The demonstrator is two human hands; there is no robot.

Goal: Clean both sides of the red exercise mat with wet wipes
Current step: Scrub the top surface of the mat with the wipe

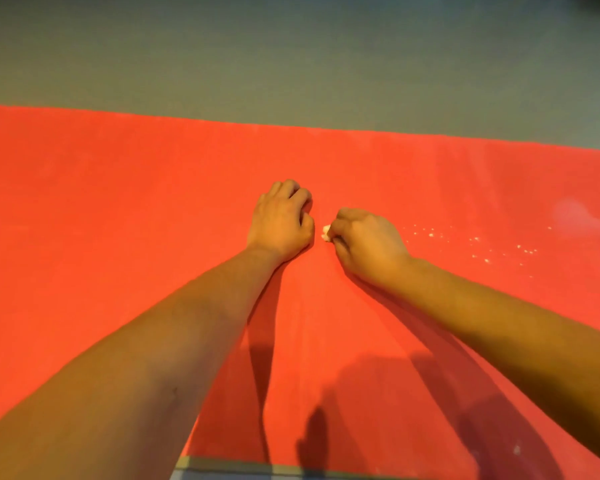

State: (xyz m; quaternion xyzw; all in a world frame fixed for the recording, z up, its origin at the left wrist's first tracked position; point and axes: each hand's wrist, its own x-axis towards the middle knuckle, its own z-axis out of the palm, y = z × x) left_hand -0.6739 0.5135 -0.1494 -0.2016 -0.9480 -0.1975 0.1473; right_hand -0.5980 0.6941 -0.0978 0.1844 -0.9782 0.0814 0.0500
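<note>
Red exercise mat [153,202] lies flat on the grey-green floor [291,57], and its far edge runs across the whole view, so one full face is up and can be wiped. Near the middle of the mat, between its far and near edges, the right hand [368,244] has a narrow grip. The fingers are curled around a small white wad, which I judge to be the wet wipe [326,233]; only a bit of it shows at the fingertips. Bunched so small, it probably serves for rubbing one spot hard.

Just beside it, the left hand [281,220] rests on the mat with curled fingers. I see nothing inside this grip. It seems to press the mat down so that the mat does not slide or wrinkle under the rubbing.

Toward the right end of the mat lie many small white crumbs [478,244], well apart from the hands, and further right is a pale smudge [572,213]. These parts look not yet cleaned, and the other face is not yet turned up, so I think much work remains.
</note>
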